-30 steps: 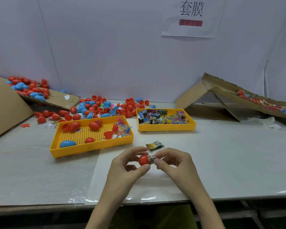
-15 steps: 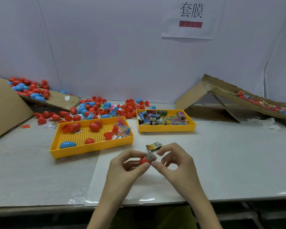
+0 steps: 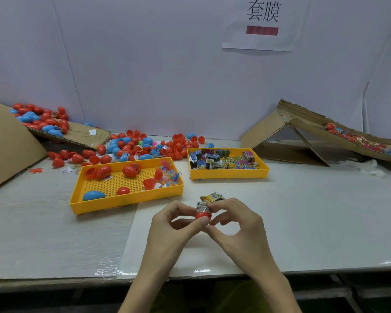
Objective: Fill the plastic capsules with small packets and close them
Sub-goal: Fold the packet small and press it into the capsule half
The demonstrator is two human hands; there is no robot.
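A red capsule half (image 3: 203,215) is held upright over the white sheet, pinched between the thumb and fingers of my left hand (image 3: 174,224). A small printed packet (image 3: 202,207) sticks out of its top. My right hand (image 3: 236,224) pinches that packet and the capsule from the right. Another folded packet (image 3: 212,196) lies on the table just behind my fingers. The left yellow tray (image 3: 127,205) holds red and blue capsule parts. The right yellow tray (image 3: 229,173) is full of small packets.
Loose red and blue capsules (image 3: 140,146) are heaped behind the trays and on a cardboard ramp (image 3: 77,136) at the far left. A cardboard chute (image 3: 321,132) with filled capsules stands at the right. White wall behind; table edge runs close to me.
The capsule half has turned from lying sideways to standing upright, and the packet now pokes out of its top. Both hands shifted slightly up and together.
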